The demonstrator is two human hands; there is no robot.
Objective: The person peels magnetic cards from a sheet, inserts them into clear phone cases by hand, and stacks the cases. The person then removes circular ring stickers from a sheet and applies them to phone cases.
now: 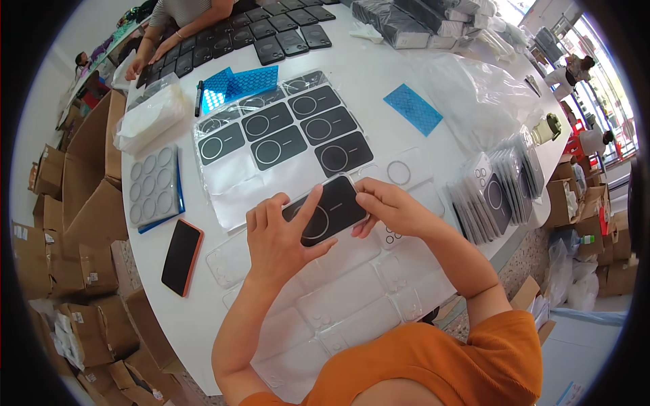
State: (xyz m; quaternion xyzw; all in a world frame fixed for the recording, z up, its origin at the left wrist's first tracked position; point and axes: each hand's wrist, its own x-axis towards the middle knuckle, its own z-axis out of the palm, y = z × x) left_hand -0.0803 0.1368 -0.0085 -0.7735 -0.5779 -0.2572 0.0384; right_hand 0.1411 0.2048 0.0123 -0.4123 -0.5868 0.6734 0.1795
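Above the table, both hands hold a clear phone case with a black ring-printed card (344,203) in it. My left hand (279,233) grips its left end, index finger across the card and thumb along the lower edge. My right hand (387,206) pinches the right end between thumb and fingers. Beneath my arms, clear phone cases (342,298) lie in rows. Beyond my hands is a white sheet (237,193) bearing several black cards with ring prints (335,157). A clear case with a ring (399,172) lies just past my right hand.
Left are a phone with an orange edge (181,257), a sheet of rings (154,186) and a black marker (199,98). Blue sheets (413,108) lie farther off. Packed cases (491,196) stand right. Another person's hand (166,47) is beside dark cases (291,42). Cardboard boxes (88,176) flank the table.
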